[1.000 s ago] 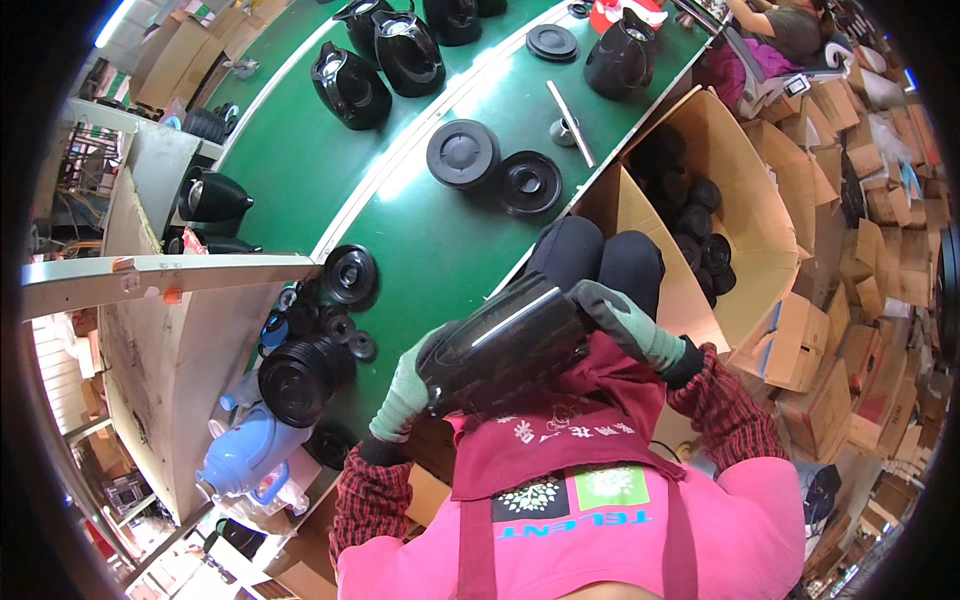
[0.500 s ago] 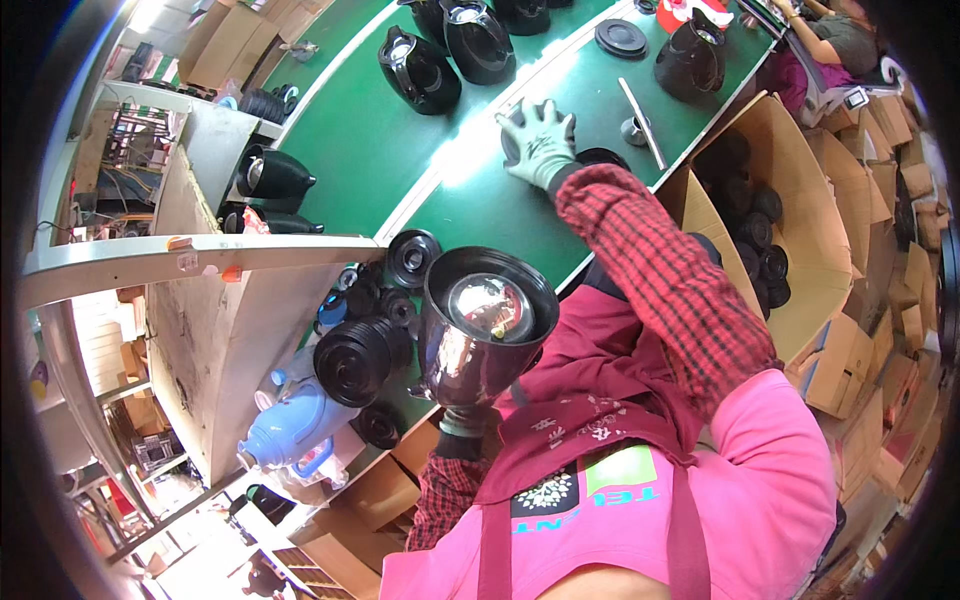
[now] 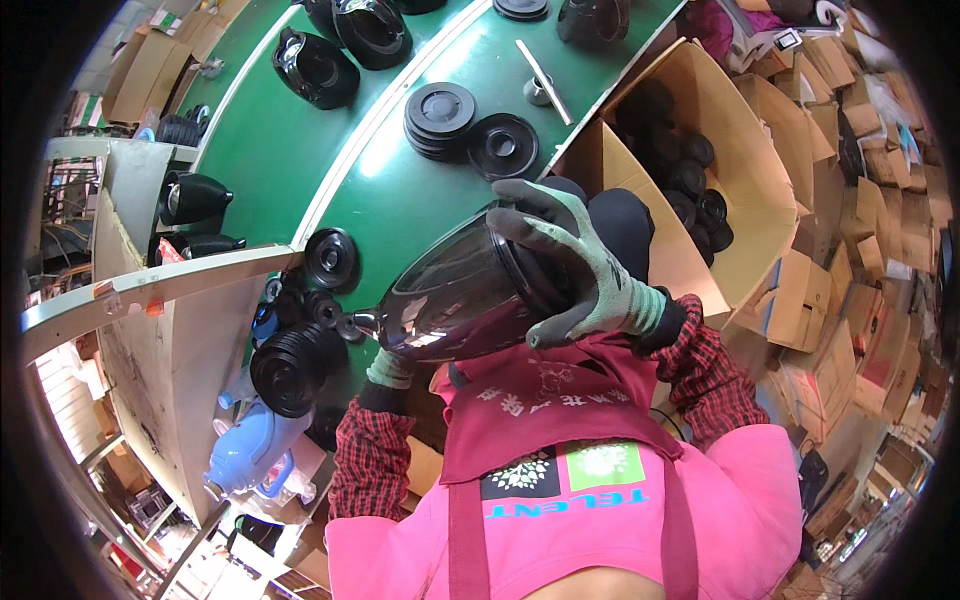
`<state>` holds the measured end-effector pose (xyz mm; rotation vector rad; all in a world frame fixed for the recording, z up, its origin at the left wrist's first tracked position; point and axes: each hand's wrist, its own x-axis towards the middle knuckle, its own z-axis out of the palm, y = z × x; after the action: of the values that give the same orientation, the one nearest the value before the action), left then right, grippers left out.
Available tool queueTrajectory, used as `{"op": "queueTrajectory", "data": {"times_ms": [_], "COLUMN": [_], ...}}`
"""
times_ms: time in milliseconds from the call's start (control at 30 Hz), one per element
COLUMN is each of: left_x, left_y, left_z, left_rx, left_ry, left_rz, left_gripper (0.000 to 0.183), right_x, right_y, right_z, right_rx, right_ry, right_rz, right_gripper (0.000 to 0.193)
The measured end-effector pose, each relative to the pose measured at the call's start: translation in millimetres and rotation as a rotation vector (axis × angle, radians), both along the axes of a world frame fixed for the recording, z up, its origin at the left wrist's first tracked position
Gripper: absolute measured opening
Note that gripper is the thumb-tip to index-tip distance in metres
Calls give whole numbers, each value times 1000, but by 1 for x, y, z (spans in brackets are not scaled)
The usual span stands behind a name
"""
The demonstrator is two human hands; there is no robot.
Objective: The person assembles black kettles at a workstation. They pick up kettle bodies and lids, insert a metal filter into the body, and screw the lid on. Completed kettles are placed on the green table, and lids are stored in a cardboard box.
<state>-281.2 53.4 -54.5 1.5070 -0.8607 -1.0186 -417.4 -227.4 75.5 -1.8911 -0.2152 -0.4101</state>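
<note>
A glossy black vacuum jug (image 3: pixel 445 300) lies tilted across my front, its spout to the left and its wide end to the right. My left hand (image 3: pixel 388 372) holds it from below; the jug hides most of those gloved fingers. My right hand (image 3: pixel 600 285), in a grey-green glove, spreads its thumb and fingers around a round black disc (image 3: pixel 535 270) at the jug's wide end. Whether the disc is fully seated cannot be told. Just beyond, on the green bench, are a stack of black discs (image 3: pixel 440 115) and a single ringed disc (image 3: pixel 502 147).
Several black jugs (image 3: pixel 372 32) stand at the bench's far side. A metal tool with a rod handle (image 3: pixel 543 80) lies by the right edge. An open carton (image 3: pixel 750 130) holds black round parts. Black discs (image 3: pixel 290 370) and a blue bottle (image 3: pixel 255 450) are at left.
My right hand has come back from the disc stack to the jug's wide end, with a disc there. The jug has tipped from upright onto its side. The view has shifted.
</note>
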Motion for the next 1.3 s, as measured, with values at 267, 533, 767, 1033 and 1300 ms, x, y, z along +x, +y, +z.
{"op": "queueTrajectory", "data": {"times_ms": [267,533,767,1033,1300], "left_x": [-16,-17,20,26,3], "left_y": [2,-10,-34,-26,-68], "left_z": [32,37,53,55,72], "left_rx": [46,119,99,43,62], "left_ry": [29,36,-29,-19,-86], "left_rz": [62,59,54,205,19], "left_gripper": [47,45,43,41,39], "right_x": [-21,-28,-49,-46,-52], "right_y": [7,15,15,18,8], "right_z": [-10,-41,-30,-18,26], "right_rx": [121,145,446,729,66], "right_ry": [73,-104,-78,104,-236], "right_rz": [-84,-168,-94,-318,-245], "right_gripper": [105,94,95,82,77]}}
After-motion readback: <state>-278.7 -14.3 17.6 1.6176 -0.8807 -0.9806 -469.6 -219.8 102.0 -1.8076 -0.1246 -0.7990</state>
